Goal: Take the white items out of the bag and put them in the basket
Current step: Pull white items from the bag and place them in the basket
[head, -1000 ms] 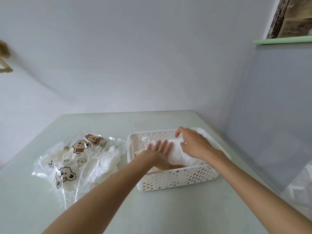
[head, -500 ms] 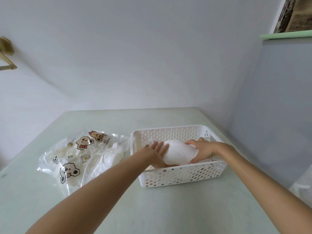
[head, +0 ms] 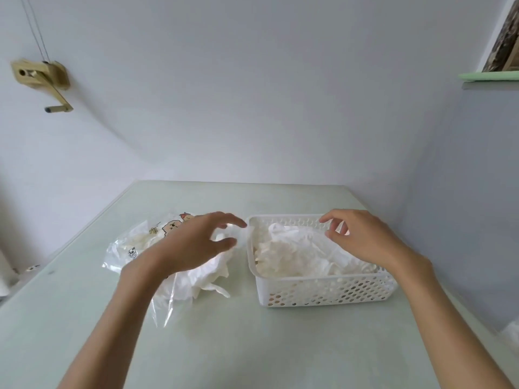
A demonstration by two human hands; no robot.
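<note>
Head view: my left hand hovers over the clear plastic bag with cartoon bear prints, fingers loosely spread, holding nothing. The remaining crumpled white cloth items lie right under and just nearer me than those fingers, spilling toward the basket side. My right hand hangs relaxed and empty above the white perforated plastic basket, which already holds several pieces. Left is nearer; I judge it reaches next.

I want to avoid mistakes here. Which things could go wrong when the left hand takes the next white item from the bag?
The clear bag is light and crumpled, so it may slide or lift along with the item. White items spilling from its mouth could get dragged onto the table. The basket already looks full, so further items may overflow.
</note>
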